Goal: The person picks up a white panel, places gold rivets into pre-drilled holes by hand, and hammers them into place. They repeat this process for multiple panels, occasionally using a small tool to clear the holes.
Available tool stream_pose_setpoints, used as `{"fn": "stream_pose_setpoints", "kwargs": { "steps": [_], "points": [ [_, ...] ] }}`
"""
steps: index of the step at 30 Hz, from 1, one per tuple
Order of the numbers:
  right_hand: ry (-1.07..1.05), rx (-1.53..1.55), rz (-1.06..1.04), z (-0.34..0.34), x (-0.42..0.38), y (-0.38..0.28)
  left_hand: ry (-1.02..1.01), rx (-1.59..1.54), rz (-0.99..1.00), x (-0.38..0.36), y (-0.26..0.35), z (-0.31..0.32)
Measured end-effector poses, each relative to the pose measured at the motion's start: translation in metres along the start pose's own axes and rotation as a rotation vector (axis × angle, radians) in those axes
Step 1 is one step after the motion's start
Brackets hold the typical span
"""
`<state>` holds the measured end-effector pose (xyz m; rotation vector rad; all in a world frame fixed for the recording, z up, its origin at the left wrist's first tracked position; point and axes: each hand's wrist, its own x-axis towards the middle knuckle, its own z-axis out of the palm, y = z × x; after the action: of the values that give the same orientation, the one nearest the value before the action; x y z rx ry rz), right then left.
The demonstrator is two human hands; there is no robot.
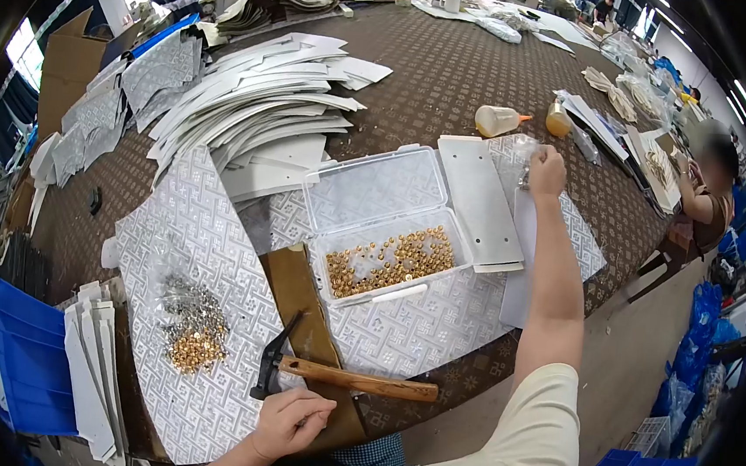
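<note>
My right hand (548,173) is stretched out over the patterned sheet at the right, fingers closed and pointing down beside a small clear plastic bag (522,150) with small metal pieces by it. Near the table's front edge, my left hand (290,423) has its fingers curled together, just below the head of a wooden-handled hammer (361,379). I cannot tell what either hand pinches. Between the hands stands a clear plastic box (462,259) with its lid open, holding many gold-coloured round studs (397,257). A white pen-like stick (400,294) lies along its front.
Silver and gold fasteners (197,333) are heaped on patterned sheet at the left. Stacked white pieces (261,101) fan out behind. A punched light panel (484,207) lies right of the box. Glue bottles (497,120) are farther back. Another person (707,194) sits at the right edge.
</note>
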<state>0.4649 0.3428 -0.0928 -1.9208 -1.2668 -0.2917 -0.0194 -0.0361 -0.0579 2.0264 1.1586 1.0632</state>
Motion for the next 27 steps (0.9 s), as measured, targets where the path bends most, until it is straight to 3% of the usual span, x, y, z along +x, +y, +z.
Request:
{"fn": "stream_pose_setpoints", "kwargs": {
  "steps": [3, 8, 11, 12, 17, 20, 21, 24, 27],
  "points": [
    [0.090, 0.220, -0.054, -0.013, 0.003, 0.002, 0.013, -0.021, 0.042, -0.001, -0.005, 0.001],
    [0.031, 0.406, -0.097, -0.063, 0.006, -0.077, -0.005, -0.063, 0.023, -0.001, -0.005, 0.001],
    [-0.151, 0.765, 0.026, -0.036, 0.012, -0.121, -0.010, -0.068, 0.031, -0.001, -0.005, 0.001],
    [-0.104, 0.697, -0.017, -0.026, 0.010, -0.141, -0.013, -0.065, 0.023, -0.002, -0.005, 0.001],
    [-0.264, 0.923, 0.028, 0.005, -0.025, -0.233, -0.016, -0.066, 0.037, -0.002, -0.005, -0.001],
    [-0.351, 0.842, -0.001, 0.028, -0.042, -0.252, -0.032, -0.061, 0.049, -0.002, -0.006, -0.001],
    [-0.342, 0.742, -0.114, 0.031, -0.046, -0.255, -0.035, -0.064, 0.052, -0.002, -0.006, -0.001],
    [-0.695, 0.273, -0.442, 0.023, -0.055, -0.243, -0.066, -0.102, 0.046, -0.003, -0.008, -0.001],
    [-1.003, 0.174, -0.437, 0.014, -0.052, -0.238, -0.080, -0.140, 0.072, -0.004, -0.011, -0.001]
  ]
}}
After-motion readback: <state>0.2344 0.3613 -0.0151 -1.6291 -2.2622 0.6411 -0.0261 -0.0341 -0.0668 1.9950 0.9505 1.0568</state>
